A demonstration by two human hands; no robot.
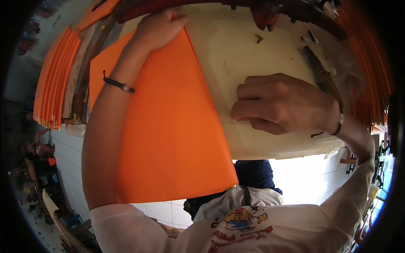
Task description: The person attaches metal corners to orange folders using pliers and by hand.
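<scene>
A large flat orange folder (173,126) lies slantwise on the left part of the table, its near end overhanging the front edge. My left forearm reaches across it. At its far corner, my left hand (162,28) is closed on the edge, with the fingers partly hidden. A small yellowish bit shows at the near right corner. To the right of the folder, my right hand (282,103) hovers over the pale table cover (219,63) with curled fingers. Whatever may be inside those fingers is hidden.
Stacked orange folders (57,80) stand at the left, and more orange folders (371,67) at the right. Beyond my right hand lies a long narrow tool (320,69). Small metal-looking pieces (258,39) rest farther back. A dark red metal part (265,12) spans the far edge.
</scene>
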